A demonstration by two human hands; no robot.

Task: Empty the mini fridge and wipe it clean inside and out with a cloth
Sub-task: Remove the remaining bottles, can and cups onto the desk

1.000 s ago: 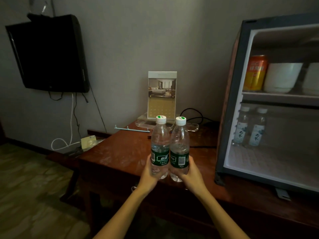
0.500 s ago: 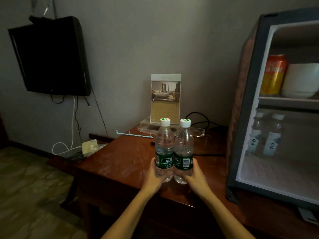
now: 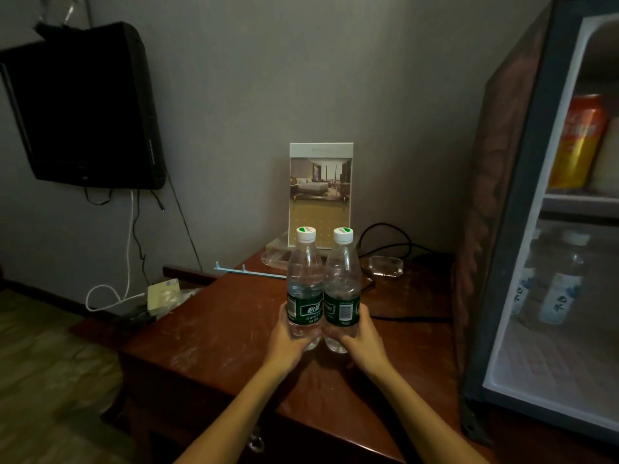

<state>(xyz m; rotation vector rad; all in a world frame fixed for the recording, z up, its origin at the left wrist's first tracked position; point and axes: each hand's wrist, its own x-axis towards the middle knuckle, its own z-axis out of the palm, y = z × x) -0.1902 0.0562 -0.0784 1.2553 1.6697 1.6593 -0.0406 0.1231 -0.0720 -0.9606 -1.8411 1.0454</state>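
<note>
Left hand [image 3: 291, 339] and right hand [image 3: 363, 339], fingers grasping the bottles [image 3: 304, 279] (one each, touching), have moved farther over the desk [image 3: 207, 329].

Both bare forearms reach forward, the left rising from 7 o'clock and the right from 5 o'clock, and they converge just below the middle of the view. The left hand [image 3: 290, 341] curls round the lower part of the left water bottle [image 3: 304, 283]. At its 3 o'clock, close beside it, the right hand [image 3: 361, 336] grips the right water bottle [image 3: 342, 283] the same way.
</note>
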